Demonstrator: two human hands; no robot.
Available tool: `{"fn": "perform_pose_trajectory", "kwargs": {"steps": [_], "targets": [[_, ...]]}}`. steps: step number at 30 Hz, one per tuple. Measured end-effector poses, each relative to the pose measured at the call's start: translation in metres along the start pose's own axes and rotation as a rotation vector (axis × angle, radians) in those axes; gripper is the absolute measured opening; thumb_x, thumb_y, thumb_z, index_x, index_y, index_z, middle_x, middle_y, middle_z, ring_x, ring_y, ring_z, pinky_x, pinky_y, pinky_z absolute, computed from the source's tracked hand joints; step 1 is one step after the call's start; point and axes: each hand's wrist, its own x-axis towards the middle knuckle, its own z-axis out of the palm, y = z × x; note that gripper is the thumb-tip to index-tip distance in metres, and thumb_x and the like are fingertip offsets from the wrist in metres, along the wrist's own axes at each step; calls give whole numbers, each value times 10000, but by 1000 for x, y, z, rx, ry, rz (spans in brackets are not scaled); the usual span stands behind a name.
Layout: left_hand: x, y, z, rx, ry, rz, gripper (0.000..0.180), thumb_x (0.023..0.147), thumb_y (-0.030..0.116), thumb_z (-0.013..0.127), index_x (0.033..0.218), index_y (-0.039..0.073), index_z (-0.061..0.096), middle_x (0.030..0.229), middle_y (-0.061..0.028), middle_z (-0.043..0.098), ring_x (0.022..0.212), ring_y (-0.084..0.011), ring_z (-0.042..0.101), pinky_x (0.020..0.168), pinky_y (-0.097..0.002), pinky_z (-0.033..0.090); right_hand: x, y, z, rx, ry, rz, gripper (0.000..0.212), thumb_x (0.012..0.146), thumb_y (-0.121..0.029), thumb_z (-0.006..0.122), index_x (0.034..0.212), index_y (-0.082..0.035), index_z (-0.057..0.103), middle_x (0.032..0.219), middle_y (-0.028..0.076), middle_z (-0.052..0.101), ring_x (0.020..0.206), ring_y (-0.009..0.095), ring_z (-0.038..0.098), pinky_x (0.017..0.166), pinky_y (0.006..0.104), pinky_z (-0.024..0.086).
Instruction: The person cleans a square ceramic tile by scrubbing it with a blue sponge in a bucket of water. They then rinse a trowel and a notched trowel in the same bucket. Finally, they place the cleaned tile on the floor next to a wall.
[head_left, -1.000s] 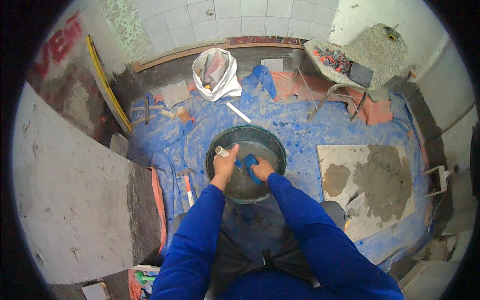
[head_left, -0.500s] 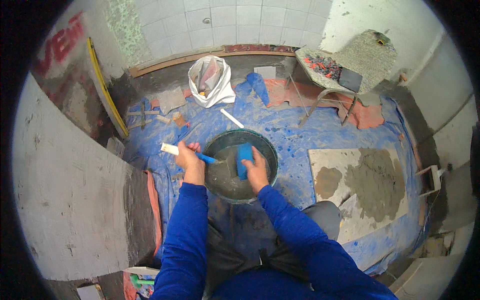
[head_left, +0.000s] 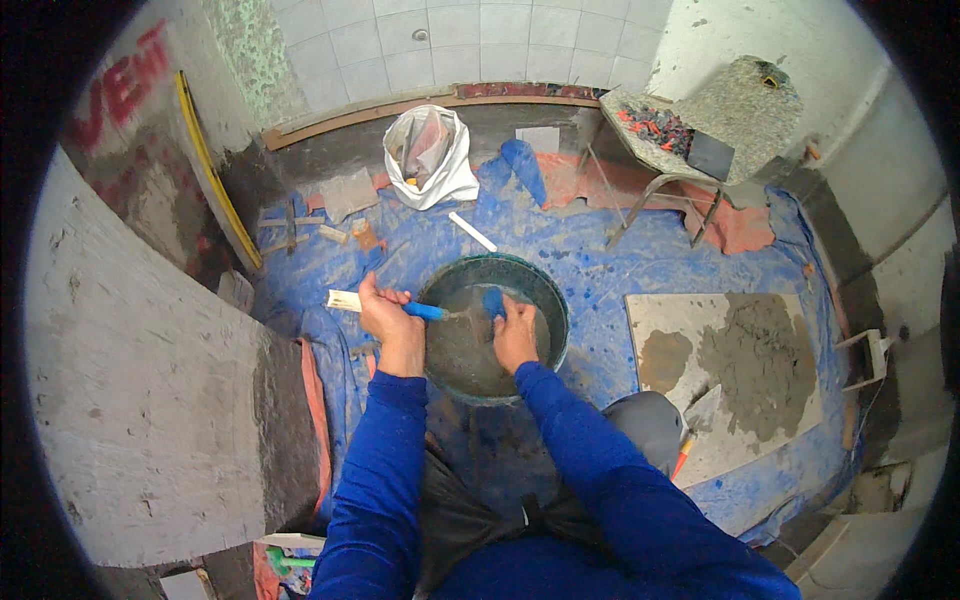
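A hand tool with a blue and off-white handle (head_left: 345, 300) is gripped in my left hand (head_left: 391, 318), lying crosswise with its thin metal neck over the bucket; the shape of its working end is unclear. My right hand (head_left: 515, 335) pinches a blue sponge (head_left: 493, 303), partly hidden by the fingers, close to that end. Beneath both is a round dark green bucket (head_left: 562, 345) holding murky grey water.
A mortar-smeared board (head_left: 655, 320) lies at right, with a pointed trowel (head_left: 703, 410) on it. A white sack (head_left: 463, 170) and a white strip (head_left: 472, 232) lie beyond the bucket. A cluttered chair (head_left: 740, 110) stands far right; a yellow level (head_left: 215, 170) leans at left.
The sponge has turned and now shows a much smaller face in my right hand. My left hand still grips the tool. More of the trowel's orange handle is visible beside my knee.
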Motion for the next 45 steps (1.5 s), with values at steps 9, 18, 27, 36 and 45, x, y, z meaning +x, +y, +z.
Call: {"fn": "perform_pose_trajectory", "kwargs": {"steps": [9,18,27,36,45], "targets": [[30,-29,-30,388,104,130,316,862,295,739,773,55,553,612,-45,542,522,-162,539,510,-323,442,23,94,46,-560,-804,252,589,841,-191,671,1410,-96,554,1394,338,492,1161,466,610,940,502,541],[30,-42,-29,330,192,50,387,860,363,785,769,42,588,571,-41,521,501,-159,518,499,-326,428,-1,40,33,485,-166,385,650,819,-338,724,1379,-33,600,1241,289,588,1128,418,605,1019,446,466],[-18,-43,-7,122,-53,-45,309,858,248,791,779,58,561,545,-18,472,452,-152,458,450,-323,379,14,1,-3,152,108,160,567,941,-413,673,1298,22,608,1216,267,564,1155,433,560,1006,484,445],[-14,-38,-3,107,14,15,328,860,197,747,676,99,494,540,-15,452,430,-146,427,449,-321,378,-1,-11,2,95,191,174,462,979,-353,634,1252,17,591,1220,282,577,1155,462,563,979,509,452],[-6,-9,-1,-130,1,-80,383,898,227,698,665,161,402,563,33,317,462,-126,327,466,-318,342,8,-24,-6,130,220,29,447,988,-347,628,1241,21,593,1215,264,570,1115,446,568,961,498,456]]}}
